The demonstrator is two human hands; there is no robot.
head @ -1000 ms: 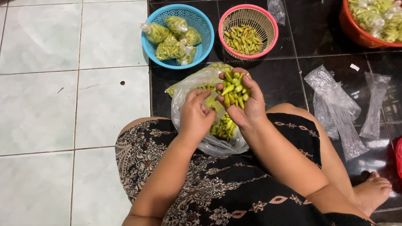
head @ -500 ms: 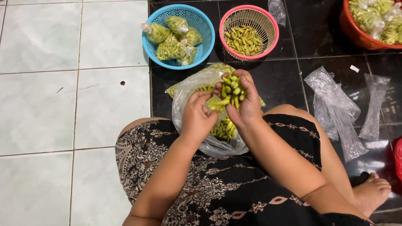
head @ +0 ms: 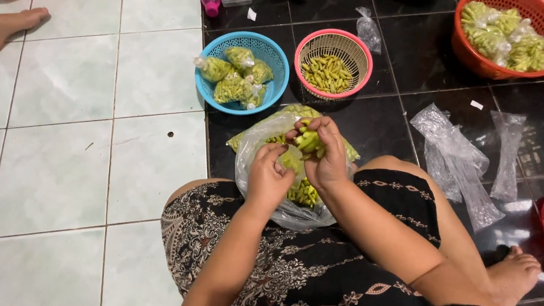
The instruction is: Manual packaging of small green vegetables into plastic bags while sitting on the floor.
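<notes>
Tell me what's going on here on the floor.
A person sits on the tiled floor with a large clear plastic bag of small green chilies at their lap. The right hand holds a bunch of chilies above the bag, and the left hand is at the bag's opening. Ahead stand a blue basket of small filled bags and a pink basket of loose chilies. Empty clear bags lie to the right.

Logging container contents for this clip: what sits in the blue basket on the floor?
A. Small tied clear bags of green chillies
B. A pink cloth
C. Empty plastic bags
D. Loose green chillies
A: the blue basket holds several small tied bags of green chillies; the loose ones lie in the pink basket beside it.
</notes>
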